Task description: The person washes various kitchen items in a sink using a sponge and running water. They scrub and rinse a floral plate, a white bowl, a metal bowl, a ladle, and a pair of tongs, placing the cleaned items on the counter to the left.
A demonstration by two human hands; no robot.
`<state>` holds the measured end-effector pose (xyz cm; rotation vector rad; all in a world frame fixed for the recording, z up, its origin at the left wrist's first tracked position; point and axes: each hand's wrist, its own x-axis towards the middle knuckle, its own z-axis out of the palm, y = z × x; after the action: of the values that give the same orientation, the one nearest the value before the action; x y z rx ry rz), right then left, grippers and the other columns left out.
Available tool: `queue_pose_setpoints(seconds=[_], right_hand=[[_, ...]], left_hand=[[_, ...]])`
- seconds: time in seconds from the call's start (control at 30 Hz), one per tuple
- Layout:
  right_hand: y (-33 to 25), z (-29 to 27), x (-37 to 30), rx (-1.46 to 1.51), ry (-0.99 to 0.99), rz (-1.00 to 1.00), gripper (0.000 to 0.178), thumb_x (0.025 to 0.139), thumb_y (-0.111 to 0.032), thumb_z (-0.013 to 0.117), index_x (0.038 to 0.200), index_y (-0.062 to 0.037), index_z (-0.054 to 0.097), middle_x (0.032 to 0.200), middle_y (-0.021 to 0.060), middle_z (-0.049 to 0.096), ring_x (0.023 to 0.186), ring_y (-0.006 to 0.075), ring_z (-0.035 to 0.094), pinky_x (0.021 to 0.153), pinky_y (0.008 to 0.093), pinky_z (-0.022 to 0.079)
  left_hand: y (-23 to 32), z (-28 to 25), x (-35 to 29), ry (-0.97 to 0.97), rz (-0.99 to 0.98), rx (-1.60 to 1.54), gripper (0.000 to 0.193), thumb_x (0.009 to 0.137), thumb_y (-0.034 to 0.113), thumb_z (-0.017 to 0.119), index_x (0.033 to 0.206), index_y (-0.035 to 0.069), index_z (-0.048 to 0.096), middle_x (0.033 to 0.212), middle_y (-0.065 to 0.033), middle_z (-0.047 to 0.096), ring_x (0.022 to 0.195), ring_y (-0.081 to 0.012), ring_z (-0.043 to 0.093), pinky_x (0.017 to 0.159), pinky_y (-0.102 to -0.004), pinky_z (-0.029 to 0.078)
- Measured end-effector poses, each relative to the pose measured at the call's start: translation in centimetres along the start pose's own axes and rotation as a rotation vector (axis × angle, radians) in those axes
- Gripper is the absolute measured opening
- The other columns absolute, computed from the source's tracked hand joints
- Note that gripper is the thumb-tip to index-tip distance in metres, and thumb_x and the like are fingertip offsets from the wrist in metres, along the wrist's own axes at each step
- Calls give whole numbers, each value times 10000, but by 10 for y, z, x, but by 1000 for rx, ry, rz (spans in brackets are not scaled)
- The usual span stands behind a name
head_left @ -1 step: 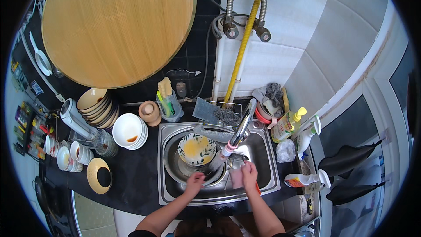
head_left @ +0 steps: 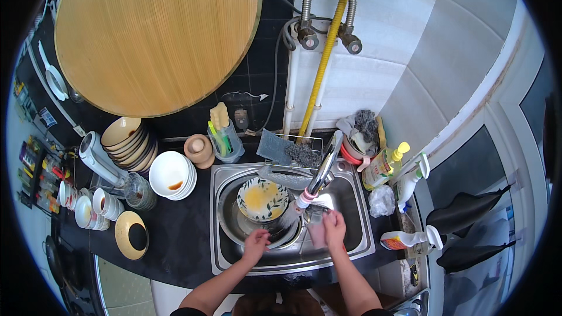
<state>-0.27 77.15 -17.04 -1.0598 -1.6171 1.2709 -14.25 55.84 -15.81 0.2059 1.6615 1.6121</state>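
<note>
In the sink (head_left: 358,240), a metal basin (head_left: 221,222) holds a patterned bowl (head_left: 262,199) with a leaf-decorated rim and yellowish residue inside. Water runs from the pink-tipped faucet (head_left: 316,184) beside the bowl. My left hand (head_left: 256,244) is at the basin's near edge, fingers loosely bent and apart, with nothing visible in them. To the right of the stream, my right hand (head_left: 335,228) has its fingers closed on a pale pink, cloth-like piece (head_left: 317,233). A small orange thing shows partly behind my right wrist.
White bowls (head_left: 171,174), a stack of beige bowls (head_left: 124,134) and several small cups (head_left: 105,203) stand left of the sink. A wire rack (head_left: 301,152) with a scrubber is behind it. A yellow-capped bottle (head_left: 380,167) and a spray bottle (head_left: 413,239) are at the right.
My left hand has shifted slightly left, and its fingers look a little farther apart. My right hand has moved slightly up with the pink piece.
</note>
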Motion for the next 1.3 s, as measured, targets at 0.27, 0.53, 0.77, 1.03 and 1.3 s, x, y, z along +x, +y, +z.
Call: queue_pose_setpoints(seconds=[0.27,0.53,0.77,1.03,1.3], right_hand=[[-36,43,31,-149,182,-89,468,752,-163,667,1165,-97,458,783,62,532,706,176,528,677,299,435],[13,54,-24,32,198,-13,436,796,-101,627,1180,-42,430,833,9,476,750,78,438,675,212,378],[13,50,-31,51,251,-73,462,785,-144,644,1195,-65,445,827,17,468,746,107,440,708,232,392],[-1,48,-38,-292,254,-223,448,775,-246,643,1174,-120,484,878,80,558,805,219,560,733,328,443],[28,48,-29,-598,196,-407,415,773,-257,613,1150,-139,486,922,117,615,850,304,599,740,384,465]], left_hand=[[1,-17,12,260,630,589,96,788,59,603,882,40,601,691,-71,565,576,-157,515,540,-276,417],[-7,-25,3,153,619,566,125,775,29,593,899,35,594,729,-88,568,624,-197,525,576,-294,430],[-11,-26,-10,-175,759,880,197,742,169,660,873,28,620,812,-100,606,785,-273,553,695,-350,455],[-15,-20,-18,-273,1003,1019,283,682,112,665,940,26,587,944,-97,558,925,-289,498,800,-384,411],[-13,-69,-32,-155,1053,1037,315,701,133,665,985,11,602,1035,-136,562,999,-305,491,878,-382,397]])
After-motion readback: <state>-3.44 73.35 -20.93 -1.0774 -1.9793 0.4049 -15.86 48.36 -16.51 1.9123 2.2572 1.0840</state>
